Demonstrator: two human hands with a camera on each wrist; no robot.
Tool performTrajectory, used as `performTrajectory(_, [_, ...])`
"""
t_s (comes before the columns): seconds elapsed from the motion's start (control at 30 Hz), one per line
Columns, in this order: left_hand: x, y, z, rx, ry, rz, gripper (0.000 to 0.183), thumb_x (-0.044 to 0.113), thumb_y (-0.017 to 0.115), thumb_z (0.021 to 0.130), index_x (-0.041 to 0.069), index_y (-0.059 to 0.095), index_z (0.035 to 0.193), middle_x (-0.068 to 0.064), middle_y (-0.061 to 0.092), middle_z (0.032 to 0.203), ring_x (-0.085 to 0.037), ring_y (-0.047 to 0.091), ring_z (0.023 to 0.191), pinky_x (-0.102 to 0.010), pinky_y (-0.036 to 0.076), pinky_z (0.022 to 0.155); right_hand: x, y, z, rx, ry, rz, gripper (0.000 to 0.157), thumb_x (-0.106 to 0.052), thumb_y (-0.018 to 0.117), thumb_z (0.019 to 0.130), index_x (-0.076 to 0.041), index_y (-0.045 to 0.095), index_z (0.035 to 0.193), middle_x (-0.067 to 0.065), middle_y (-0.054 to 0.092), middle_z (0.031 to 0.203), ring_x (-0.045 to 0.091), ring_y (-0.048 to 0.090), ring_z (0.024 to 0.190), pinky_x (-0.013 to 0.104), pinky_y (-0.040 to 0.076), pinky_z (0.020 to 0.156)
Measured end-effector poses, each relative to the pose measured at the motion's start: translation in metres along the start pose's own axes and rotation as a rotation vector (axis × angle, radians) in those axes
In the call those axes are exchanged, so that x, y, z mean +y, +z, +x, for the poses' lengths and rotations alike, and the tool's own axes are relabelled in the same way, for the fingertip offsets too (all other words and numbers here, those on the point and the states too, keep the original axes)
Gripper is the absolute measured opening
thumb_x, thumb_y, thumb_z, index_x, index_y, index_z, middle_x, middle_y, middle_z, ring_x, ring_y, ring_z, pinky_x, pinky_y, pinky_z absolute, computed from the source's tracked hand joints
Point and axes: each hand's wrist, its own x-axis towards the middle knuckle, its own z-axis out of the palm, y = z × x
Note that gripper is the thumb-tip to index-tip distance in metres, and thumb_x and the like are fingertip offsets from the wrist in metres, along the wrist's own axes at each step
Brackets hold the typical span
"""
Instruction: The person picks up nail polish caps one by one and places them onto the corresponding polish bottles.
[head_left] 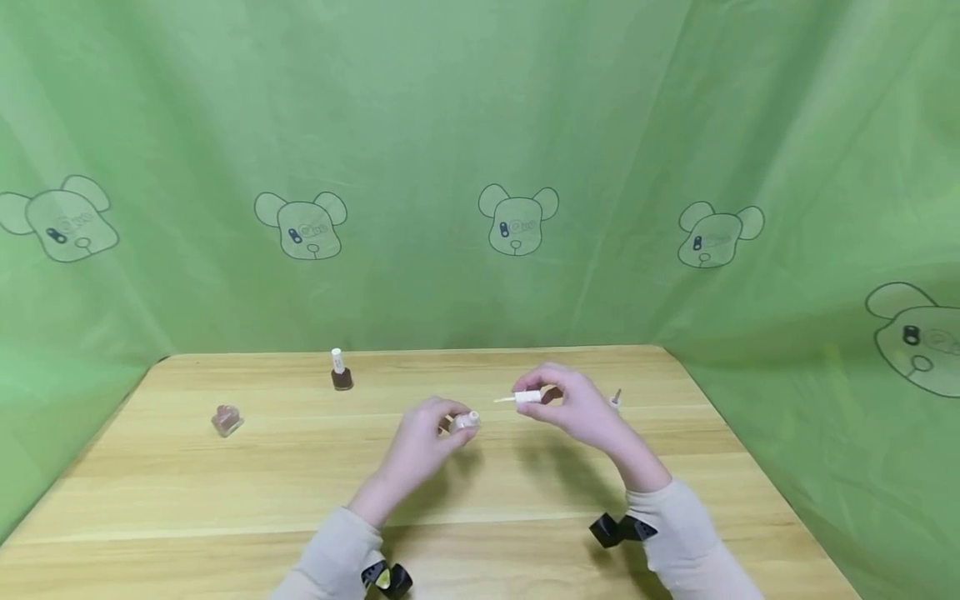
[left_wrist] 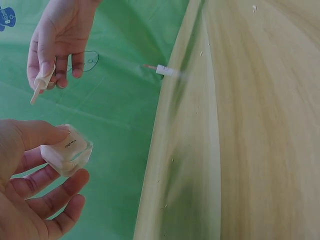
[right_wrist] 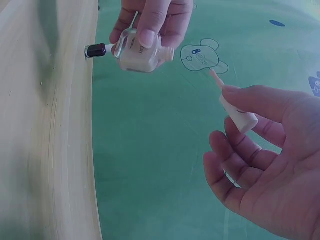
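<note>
Grip, left: thumb and fingers of the left hand (head_left: 422,439) hold one pale bottle (right_wrist: 131,61) by its body, above the table, tilted, its uncapped mouth (right_wrist: 169,54) turned toward the other hand.

Grip, right: the right hand (head_left: 576,406) pinches one white cap (right_wrist: 239,115), its brush (right_wrist: 216,76) bare and pointing toward the bottle, apart from it.

Handling, by judgement: tip the bottle no further, better nearer upright, lest polish run out; keep fingers off the bristles; line up brush and mouth before any contact, so the bristles do not splay on the rim.

Bottles: three. One in hand; one pink bottle (head_left: 227,421), with no cap seen on it, at the table's left; one dark bottle (head_left: 342,379), capped and upright, near the back edge.

White caps: three. One in hand; one on the dark bottle; one spare cap (left_wrist: 166,71) standing brush-up at the right.

Table (head_left: 247,492): one, wooden.

Curtain (head_left: 420,108): green, five bear faces in the head view.

Wrist devices: two, black, one per wrist.
</note>
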Motion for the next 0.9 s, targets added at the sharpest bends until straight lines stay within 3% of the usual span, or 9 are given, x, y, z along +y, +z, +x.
performTrajectory(0.33, [0.006,0.001,-0.002,-0.011,0.012,0.012,0.025,0.024,0.069,0.077,0.014,0.064,0.099,0.002,0.063,0.093,-0.011,0.056,0.080,-0.024,0.050,0.069,-0.005,0.009,0.000,-0.002,-0.068,-0.075,0.020,-0.016,0.072,0.074,-0.018,0.065,0.093,-0.006,0.060,0.090,0.008,0.053,0.081,0.029,0.052,0.070])
performTrajectory(0.9, [0.010,0.004,-0.003,-0.018,0.038,0.038,0.023,0.025,0.069,0.077,0.015,0.065,0.097,0.003,0.063,0.093,-0.011,0.056,0.080,-0.022,0.048,0.069,-0.010,0.015,-0.002,-0.020,-0.093,-0.101,0.021,-0.014,0.072,0.073,-0.018,0.066,0.093,-0.007,0.059,0.087,0.006,0.053,0.078,0.030,0.050,0.070])
